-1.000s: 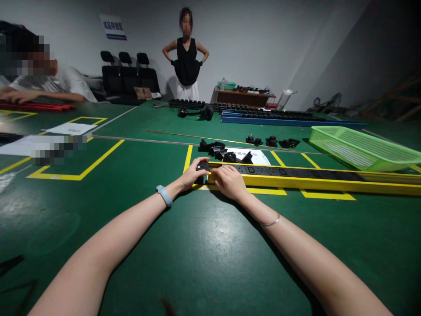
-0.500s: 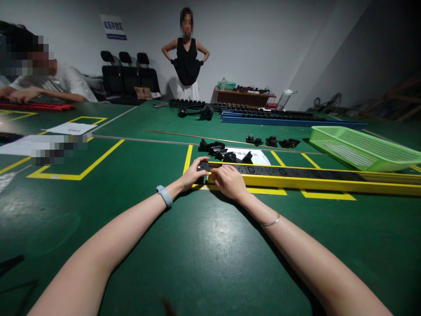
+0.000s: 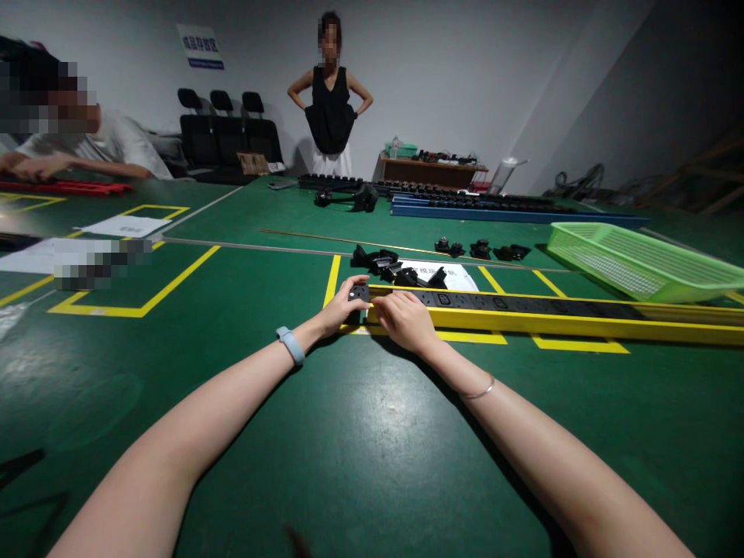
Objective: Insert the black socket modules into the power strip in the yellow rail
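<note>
My left hand (image 3: pixel 339 307) is closed around a small black socket module (image 3: pixel 359 294), thumb in front and fingers behind. This module sits at the left end of a long yellow rail (image 3: pixel 558 325), in line with its channel. My right hand (image 3: pixel 407 321) curls over the near wall of the rail close to that end, fingertips bent in beside the module. The fingers hide exactly where module and rail meet. More black socket modules (image 3: pixel 473 302) lie in a row inside the channel, to the right of my right hand.
Loose black modules (image 3: pixel 380 263) lie just behind the rail, by a printed paper sheet (image 3: pixel 462 277). A green basket (image 3: pixel 633 263) stands at the right. Blue rails (image 3: pixel 465 208) lie farther back. One person sits at the left with a red rail (image 3: pixel 87 188); another stands beyond the table.
My left hand and the black module have shifted very slightly at the rail's end. My right hand stays in place. The standing person's arms have moved a little.
</note>
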{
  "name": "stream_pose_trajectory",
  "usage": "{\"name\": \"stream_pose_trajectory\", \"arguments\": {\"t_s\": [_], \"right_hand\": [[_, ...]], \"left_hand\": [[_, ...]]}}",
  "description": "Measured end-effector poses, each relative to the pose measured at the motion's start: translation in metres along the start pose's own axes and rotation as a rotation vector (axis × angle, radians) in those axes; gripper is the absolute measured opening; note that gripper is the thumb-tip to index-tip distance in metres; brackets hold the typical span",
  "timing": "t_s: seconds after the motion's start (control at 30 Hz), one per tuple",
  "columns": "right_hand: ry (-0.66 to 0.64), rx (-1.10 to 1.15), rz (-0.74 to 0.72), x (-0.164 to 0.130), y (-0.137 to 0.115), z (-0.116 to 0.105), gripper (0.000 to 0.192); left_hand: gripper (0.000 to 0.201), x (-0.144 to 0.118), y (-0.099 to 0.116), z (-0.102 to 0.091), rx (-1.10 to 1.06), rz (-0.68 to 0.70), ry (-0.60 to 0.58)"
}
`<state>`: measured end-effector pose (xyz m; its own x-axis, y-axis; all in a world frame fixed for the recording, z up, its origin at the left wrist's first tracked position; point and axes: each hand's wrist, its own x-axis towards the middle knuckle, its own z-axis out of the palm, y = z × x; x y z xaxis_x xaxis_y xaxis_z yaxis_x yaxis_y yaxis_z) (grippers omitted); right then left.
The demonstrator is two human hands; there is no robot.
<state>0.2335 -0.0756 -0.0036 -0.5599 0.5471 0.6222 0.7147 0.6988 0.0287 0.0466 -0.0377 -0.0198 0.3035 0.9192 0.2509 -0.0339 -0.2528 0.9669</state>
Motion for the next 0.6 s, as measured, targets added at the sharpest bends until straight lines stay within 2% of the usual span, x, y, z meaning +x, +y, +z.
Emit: {"name": "stream_pose_trajectory", "arguments": {"t_s": [0.6], "right_hand": [[-0.002,0.006,0.0,0.0007,-0.0013,-0.001,0.019]], "left_hand": [[0.053,-0.0002,-0.0012,-0.0007,0.044,0.013,-0.01]]}}
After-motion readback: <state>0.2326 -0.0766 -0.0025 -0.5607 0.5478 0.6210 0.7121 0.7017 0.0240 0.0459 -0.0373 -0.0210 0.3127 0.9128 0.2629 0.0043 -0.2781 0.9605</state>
